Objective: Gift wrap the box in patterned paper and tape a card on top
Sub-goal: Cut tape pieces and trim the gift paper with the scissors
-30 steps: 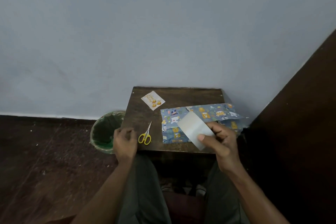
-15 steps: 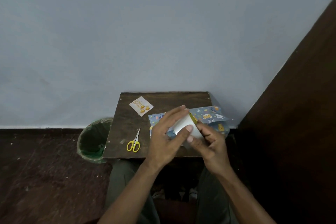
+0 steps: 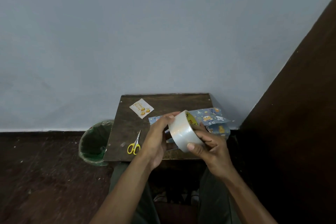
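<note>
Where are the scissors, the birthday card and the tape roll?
scissors (image 3: 134,148): head view, on the yellow handle loops.
birthday card (image 3: 141,108): head view, on the card's middle.
tape roll (image 3: 181,132): head view, on the clear outer band, between both hands.

I hold a wide roll of clear tape (image 3: 183,131) tilted above my table's near edge, its yellow-printed core facing away to the right. Behind it the blue paper (image 3: 212,120) with cartoon animals lies partly folded on the table. The square birthday card (image 3: 141,108) lies flat, turned cornerwise, near the far left corner.
</note>
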